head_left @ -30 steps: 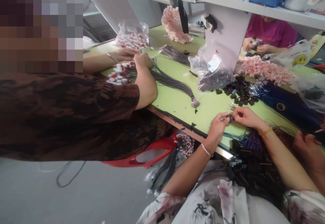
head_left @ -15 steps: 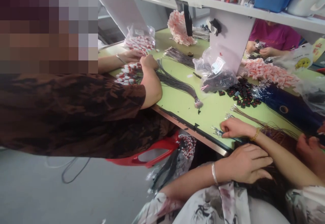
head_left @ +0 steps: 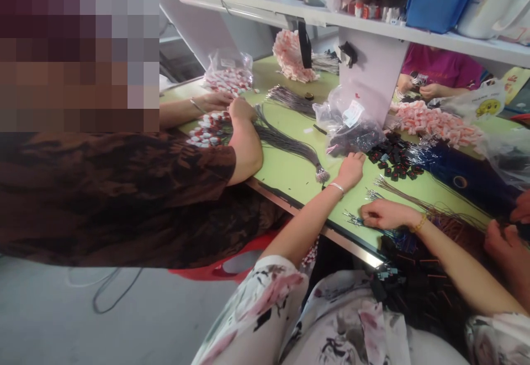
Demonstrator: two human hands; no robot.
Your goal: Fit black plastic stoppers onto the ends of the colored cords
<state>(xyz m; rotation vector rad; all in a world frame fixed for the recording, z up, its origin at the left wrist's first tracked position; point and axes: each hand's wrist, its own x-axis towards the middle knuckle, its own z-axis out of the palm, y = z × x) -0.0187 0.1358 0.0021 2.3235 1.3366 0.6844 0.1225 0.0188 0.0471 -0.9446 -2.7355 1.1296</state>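
My left hand (head_left: 351, 169), with a silver bangle at the wrist, reaches over the green table. Its fingers are pinched together on a small black connector housing at the left edge of a pile of black connector housings (head_left: 399, 156); the fingers mostly cover it. Closed over a bunch of thin blue wires (head_left: 403, 240) is my right hand (head_left: 383, 214), wearing a yellow bracelet, by the table's front edge. Metal terminals of wires (head_left: 353, 218) stick out left of its fingers. Brown wires with metal ends (head_left: 397, 191) lie just behind that hand.
On my left a co-worker's hands (head_left: 232, 105) handle red-white connectors (head_left: 207, 128). Another person (head_left: 441, 72) sits opposite, behind pink-white connectors (head_left: 434, 122). A clear bag (head_left: 351, 127) stands mid-table. Black pieces (head_left: 426, 293) fill my lap. A shelf (head_left: 290, 9) crosses above.
My left hand has moved from my lap forward and left to the black housings, its fingers now pinched. My right hand stays over the blue wires. The view has shifted slightly.
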